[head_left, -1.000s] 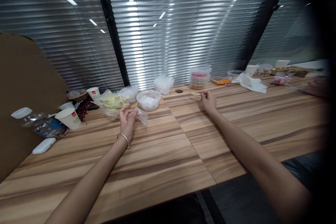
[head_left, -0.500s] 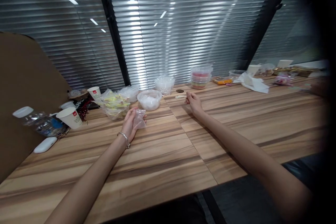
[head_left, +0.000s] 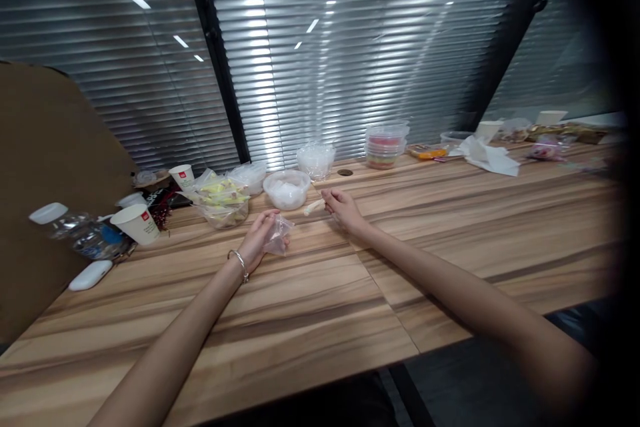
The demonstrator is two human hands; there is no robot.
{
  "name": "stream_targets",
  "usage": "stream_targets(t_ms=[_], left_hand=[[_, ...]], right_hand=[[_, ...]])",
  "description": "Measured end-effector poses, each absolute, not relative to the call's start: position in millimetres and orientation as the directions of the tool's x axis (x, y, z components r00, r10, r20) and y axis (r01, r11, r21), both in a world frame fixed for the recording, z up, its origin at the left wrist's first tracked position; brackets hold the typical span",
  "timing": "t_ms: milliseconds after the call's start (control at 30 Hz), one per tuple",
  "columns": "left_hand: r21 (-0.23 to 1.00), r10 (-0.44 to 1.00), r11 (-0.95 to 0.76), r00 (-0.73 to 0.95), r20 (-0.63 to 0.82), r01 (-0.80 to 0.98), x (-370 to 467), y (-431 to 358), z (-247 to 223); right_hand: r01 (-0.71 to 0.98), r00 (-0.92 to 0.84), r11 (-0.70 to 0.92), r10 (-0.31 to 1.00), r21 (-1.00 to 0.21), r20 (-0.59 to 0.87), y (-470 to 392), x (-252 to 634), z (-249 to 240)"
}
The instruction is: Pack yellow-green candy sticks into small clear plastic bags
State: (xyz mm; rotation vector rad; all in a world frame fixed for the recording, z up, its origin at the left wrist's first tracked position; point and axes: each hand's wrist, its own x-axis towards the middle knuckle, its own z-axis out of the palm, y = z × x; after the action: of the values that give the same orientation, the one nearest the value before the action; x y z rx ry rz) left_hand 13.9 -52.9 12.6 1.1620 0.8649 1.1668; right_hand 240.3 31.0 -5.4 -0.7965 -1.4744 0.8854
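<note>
My left hand point(head_left: 259, 238) is closed on a small clear plastic bag point(head_left: 278, 237), held just above the wooden table point(head_left: 300, 307). To the right of it, my right hand point(head_left: 343, 209) pinches a small pale, thin item point(head_left: 314, 207) whose tip points left toward the bag; its exact kind is too small to tell. The two hands are apart. Just beyond them sits a clear round bowl point(head_left: 287, 189) with whitish, translucent contents. Left of that is a bowl of yellow-and-clear packets point(head_left: 219, 199).
Stacked clear tubs point(head_left: 385, 145) and another clear bowl point(head_left: 316, 160) stand along the back by the blinds. Paper cups point(head_left: 136, 224), a plastic bottle point(head_left: 90, 233) and a white case point(head_left: 91, 275) are at the left. A crumpled tissue point(head_left: 489, 156) lies at the right.
My right hand has moved left and slightly nearer, bringing the pale item closer to the bag. My left hand has shifted a little to the right with the bag.
</note>
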Motion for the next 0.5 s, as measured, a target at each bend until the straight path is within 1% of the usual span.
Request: stream_targets(t_ms=[200,333,500], left_hand=[[0.983,0.949,0.01,0.313,0.049,-0.185,15.2,-55.7,17.4],[0.988,0.933,0.014,0.358,0.042,-0.153,14.8,-54.9,15.9],[0.99,0.924,0.018,0.38,0.037,-0.141,13.8,-53.9,11.8]], right_hand=[[0.083,-0.139,0.565,0.822,-0.821,0.552,9.7,228.5,-0.6],[0.142,-0.128,0.592,0.806,-0.793,0.578,-2.3,223.2,2.1],[0.122,-0.138,0.592,0.805,-0.796,0.577,-7.1,219.9,1.7]])
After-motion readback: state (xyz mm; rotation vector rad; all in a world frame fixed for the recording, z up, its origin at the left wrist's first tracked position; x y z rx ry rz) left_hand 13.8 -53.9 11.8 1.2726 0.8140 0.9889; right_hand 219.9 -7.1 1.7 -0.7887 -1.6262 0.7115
